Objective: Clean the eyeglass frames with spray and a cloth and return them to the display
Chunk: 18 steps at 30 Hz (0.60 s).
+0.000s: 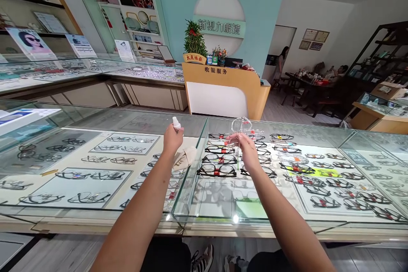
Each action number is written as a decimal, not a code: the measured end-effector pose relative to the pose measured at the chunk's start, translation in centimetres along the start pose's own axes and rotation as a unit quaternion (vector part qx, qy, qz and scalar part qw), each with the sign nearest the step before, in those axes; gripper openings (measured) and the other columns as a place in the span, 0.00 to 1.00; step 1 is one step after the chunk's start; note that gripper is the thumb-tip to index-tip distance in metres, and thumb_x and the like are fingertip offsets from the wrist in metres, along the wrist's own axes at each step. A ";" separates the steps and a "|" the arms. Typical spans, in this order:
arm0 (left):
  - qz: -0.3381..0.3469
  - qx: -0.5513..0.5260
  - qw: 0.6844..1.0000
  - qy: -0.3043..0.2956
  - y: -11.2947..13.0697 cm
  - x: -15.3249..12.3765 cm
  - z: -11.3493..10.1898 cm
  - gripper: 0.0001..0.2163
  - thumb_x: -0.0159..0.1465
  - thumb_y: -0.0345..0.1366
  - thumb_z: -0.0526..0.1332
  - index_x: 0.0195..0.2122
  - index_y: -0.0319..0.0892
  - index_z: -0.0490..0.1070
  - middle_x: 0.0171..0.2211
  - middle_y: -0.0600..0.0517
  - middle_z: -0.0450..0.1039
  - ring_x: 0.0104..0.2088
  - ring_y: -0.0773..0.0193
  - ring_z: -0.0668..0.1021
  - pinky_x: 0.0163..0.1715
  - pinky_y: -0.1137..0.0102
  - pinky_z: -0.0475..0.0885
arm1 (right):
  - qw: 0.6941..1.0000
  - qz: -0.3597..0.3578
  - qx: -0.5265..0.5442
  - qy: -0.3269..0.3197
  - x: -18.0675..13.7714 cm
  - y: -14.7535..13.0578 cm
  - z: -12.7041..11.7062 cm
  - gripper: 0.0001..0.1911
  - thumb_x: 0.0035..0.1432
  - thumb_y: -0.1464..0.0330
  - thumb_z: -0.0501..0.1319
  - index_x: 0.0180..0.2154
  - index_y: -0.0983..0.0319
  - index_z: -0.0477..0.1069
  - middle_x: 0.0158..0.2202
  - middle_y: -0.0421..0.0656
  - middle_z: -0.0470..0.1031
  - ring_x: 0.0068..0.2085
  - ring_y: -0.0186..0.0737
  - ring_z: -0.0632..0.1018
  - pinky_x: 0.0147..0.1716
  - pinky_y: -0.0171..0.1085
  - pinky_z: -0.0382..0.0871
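My left hand point(173, 139) is closed round a small white spray bottle point(176, 123), whose nozzle top sticks up above the fingers. Held up over the glass counter, a pair of clear-framed eyeglasses point(237, 125) is pinched in my right hand point(247, 148). Its round lens is raised above the fingertips, and part of the frame is hard to make out against the display. A crumpled beige cloth point(185, 158) with dark printing lies on the counter, just right of my left wrist. Rows of dark-framed glasses point(219, 159) show through the glass beneath my right hand.
The glass display counter point(127, 213) runs across in front of me, with more frames inside on both sides. Beyond it stand a wooden cashier desk point(223, 77) and further showcases point(149, 89). At the back right, people point(281, 61) are near a dark table point(307, 80).
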<state>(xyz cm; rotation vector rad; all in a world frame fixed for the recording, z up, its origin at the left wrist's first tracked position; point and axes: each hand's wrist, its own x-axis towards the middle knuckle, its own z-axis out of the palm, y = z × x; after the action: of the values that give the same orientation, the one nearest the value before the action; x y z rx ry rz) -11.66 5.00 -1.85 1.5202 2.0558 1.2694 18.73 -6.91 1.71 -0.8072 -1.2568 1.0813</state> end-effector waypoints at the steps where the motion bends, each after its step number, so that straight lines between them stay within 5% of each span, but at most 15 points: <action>1: -0.005 0.009 1.000 -0.004 -0.3 0.0 -0.1 0.13 0.67 0.38 0.60 0.51 0.40 0.70 0.51 0.39 0.77 0.55 0.45 0.77 0.56 0.57 0.69 | 1.000 0.000 -0.001 0.000 0.0 0.0 0.0 0.20 0.70 0.51 0.58 0.39 0.57 0.81 0.45 0.45 0.86 0.44 0.47 0.82 0.50 0.45 0.74; 18: -0.059 0.036 0.997 -0.024 -1.3 -0.1 0.4 0.19 0.67 0.32 0.61 0.59 0.40 0.65 0.56 0.35 0.78 0.54 0.40 0.80 0.50 0.56 0.72 | 1.000 -0.002 -0.009 0.001 0.2 0.7 -0.3 0.18 0.69 0.52 0.59 0.39 0.57 0.81 0.44 0.45 0.85 0.44 0.47 0.81 0.49 0.44 0.74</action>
<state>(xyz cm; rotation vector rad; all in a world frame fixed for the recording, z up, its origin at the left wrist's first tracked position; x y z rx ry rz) -12.18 4.99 -3.16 1.4210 2.1475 1.1148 18.92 -6.43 1.10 -0.8187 -1.2687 1.0665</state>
